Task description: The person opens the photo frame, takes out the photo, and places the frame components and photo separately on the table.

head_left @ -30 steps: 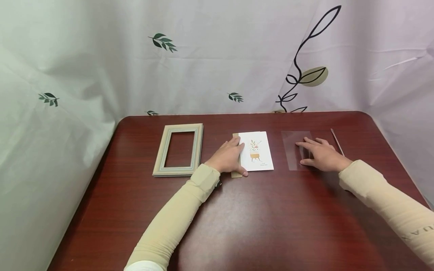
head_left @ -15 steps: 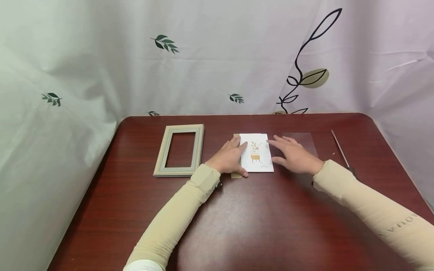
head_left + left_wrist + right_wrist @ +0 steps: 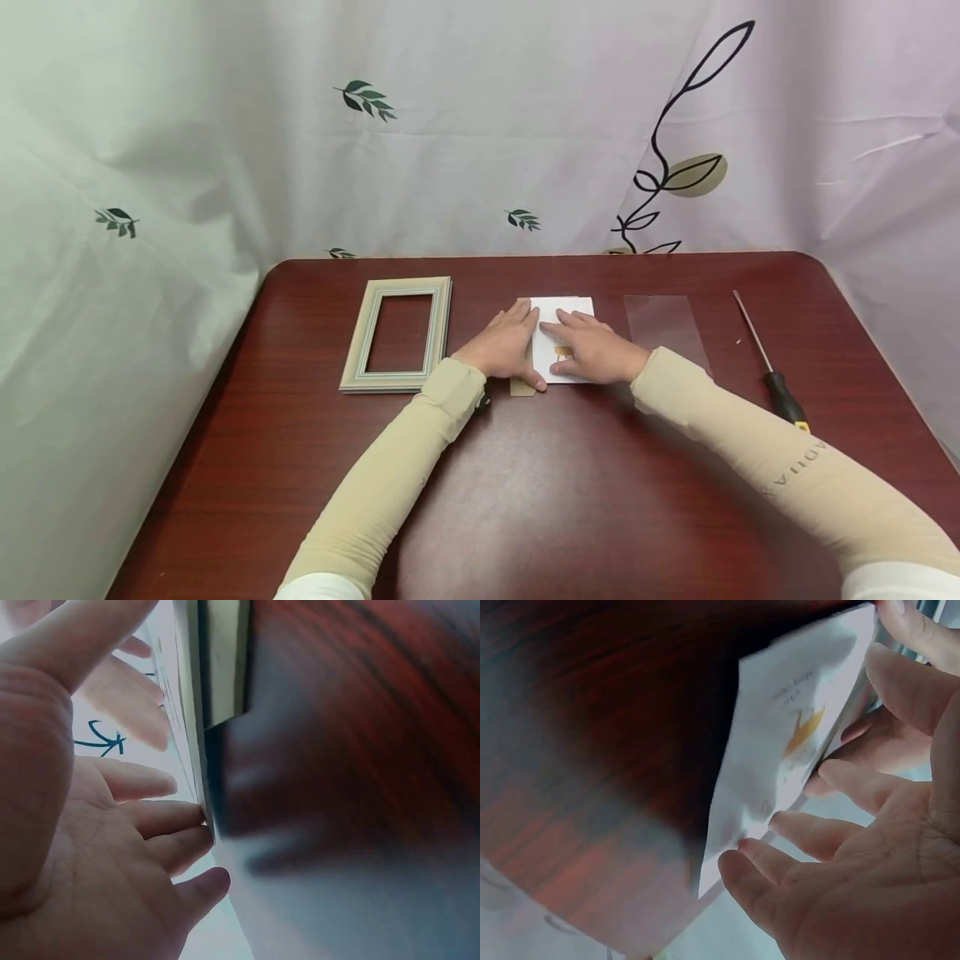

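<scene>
A white card (image 3: 543, 357) with a printed plant-pot picture lies on a thin brown board (image 3: 522, 388) at the middle of the table. My left hand (image 3: 501, 343) rests along the left side of the card and board, thumb near the lower corner. Over the card's right half lies my right hand (image 3: 598, 350), fingers extended and covering most of the print. In the right wrist view the card (image 3: 769, 742) shows part of its print beyond my spread fingers (image 3: 810, 834). The left wrist view shows the board's edge (image 3: 227, 664) beside my left fingers (image 3: 169, 817).
An upright-lying cream picture frame (image 3: 355, 333) is on the left of the dark red table (image 3: 525, 500). Right of the card lies a clear plastic sheet (image 3: 662, 317), partly under my right forearm. A screwdriver (image 3: 780, 396) with a black handle lies farther right. A patterned curtain (image 3: 465, 125) hangs behind.
My right hand has moved left from the clear sheet onto the card, uncovering the sheet and the screwdriver's handle. My left hand has stayed almost still.
</scene>
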`<state>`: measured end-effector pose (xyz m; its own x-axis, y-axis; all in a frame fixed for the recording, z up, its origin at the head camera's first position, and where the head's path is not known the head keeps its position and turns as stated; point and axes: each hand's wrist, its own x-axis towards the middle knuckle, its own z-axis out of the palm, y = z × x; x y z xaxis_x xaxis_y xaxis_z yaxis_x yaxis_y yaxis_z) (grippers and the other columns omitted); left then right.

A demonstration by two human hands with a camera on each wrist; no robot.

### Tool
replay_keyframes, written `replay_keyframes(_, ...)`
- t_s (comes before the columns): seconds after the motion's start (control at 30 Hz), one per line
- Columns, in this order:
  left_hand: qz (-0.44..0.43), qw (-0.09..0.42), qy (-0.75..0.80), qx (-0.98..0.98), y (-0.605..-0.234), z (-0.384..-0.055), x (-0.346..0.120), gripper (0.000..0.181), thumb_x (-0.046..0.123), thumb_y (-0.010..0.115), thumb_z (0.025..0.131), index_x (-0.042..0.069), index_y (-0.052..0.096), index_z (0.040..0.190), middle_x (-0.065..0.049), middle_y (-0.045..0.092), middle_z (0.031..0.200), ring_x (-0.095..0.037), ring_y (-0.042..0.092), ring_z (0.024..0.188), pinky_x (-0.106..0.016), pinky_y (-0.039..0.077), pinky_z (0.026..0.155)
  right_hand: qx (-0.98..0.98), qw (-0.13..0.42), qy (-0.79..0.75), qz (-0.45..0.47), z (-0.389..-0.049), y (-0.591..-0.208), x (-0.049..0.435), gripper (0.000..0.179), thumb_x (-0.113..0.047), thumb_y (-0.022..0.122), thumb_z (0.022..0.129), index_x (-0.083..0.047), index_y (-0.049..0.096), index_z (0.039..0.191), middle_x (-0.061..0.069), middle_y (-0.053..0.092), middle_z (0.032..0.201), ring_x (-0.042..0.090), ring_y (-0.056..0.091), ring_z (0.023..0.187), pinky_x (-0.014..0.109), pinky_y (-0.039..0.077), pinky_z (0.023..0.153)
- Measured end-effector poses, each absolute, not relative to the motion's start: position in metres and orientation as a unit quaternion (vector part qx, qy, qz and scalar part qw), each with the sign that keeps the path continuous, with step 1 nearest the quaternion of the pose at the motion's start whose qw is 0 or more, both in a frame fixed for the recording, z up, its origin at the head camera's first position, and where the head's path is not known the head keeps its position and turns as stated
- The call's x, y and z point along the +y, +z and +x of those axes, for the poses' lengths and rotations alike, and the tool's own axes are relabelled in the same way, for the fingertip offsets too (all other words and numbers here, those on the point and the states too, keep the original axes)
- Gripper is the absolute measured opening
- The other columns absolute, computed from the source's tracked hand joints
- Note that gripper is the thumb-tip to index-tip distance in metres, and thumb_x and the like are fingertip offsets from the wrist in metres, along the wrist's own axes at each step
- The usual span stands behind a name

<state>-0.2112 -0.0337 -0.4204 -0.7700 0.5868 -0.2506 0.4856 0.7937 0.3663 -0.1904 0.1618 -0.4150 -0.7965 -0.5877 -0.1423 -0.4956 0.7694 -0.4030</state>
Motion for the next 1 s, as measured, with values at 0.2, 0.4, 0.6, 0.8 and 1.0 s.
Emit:
replay_keyframes(0.2,0.280,0.181,0.139,0.932,-0.420,-0.212,-0.035,0.131,0.053,0.090,0.067,-0.007,0.017,0.157,-0.023,0.006,0.166,-0.029,0.002,0.154,-0.046,0.009,0.123,0.933,0.129,-0.161,-0.295,-0.189,-0.417,0.162,0.063,-0.022,0.070,0.094,-0.001,0.046,0.149,0.032,0.030,0.156,0.053,0.028,0.142,0.071,0.031,0.107)
replay_keyframes(0.4,0.271,0.184,0.128,0.936,-0.418,-0.212,-0.038,0.131,0.052,0.091,0.067,-0.007,0.016,0.157,-0.023,0.007,0.165,-0.030,0.003,0.154,-0.046,0.009,0.123,0.935,0.122,-0.160,-0.291,-0.191,-0.419,0.169,0.063,-0.019,0.071,0.094,0.002,0.046,0.148,0.034,0.030,0.155,0.054,0.027,0.143,0.068,0.028,0.111)
replay_keyframes(0.6,0.262,0.193,0.123,0.938,-0.417,-0.211,-0.044,0.130,0.052,0.091,0.067,-0.007,0.018,0.157,-0.023,0.006,0.165,-0.030,0.003,0.154,-0.045,0.007,0.123,0.933,0.125,-0.167,-0.292,-0.192,-0.418,0.175,0.063,-0.016,0.070,0.094,0.006,0.045,0.147,0.037,0.030,0.154,0.054,0.027,0.142,0.061,0.022,0.117)
replay_keyframes(0.8,0.255,0.197,0.121,0.939,-0.417,-0.212,-0.051,0.130,0.052,0.091,0.067,-0.006,0.017,0.158,-0.022,0.005,0.166,-0.030,0.003,0.154,-0.045,0.007,0.123,0.930,0.126,-0.183,-0.294,-0.193,-0.419,0.178,0.063,-0.014,0.071,0.093,0.007,0.045,0.146,0.038,0.031,0.153,0.053,0.027,0.143,0.059,0.020,0.118)
replay_keyframes(1.0,0.257,0.192,0.102,0.942,-0.415,-0.214,-0.058,0.128,0.051,0.091,0.066,-0.007,0.021,0.156,-0.023,0.008,0.165,-0.031,0.005,0.154,-0.047,0.010,0.123,0.924,0.115,-0.200,-0.306,-0.194,-0.419,0.183,0.064,-0.011,0.076,0.088,0.010,0.048,0.142,0.041,0.034,0.149,0.057,0.030,0.139,0.063,0.023,0.115)
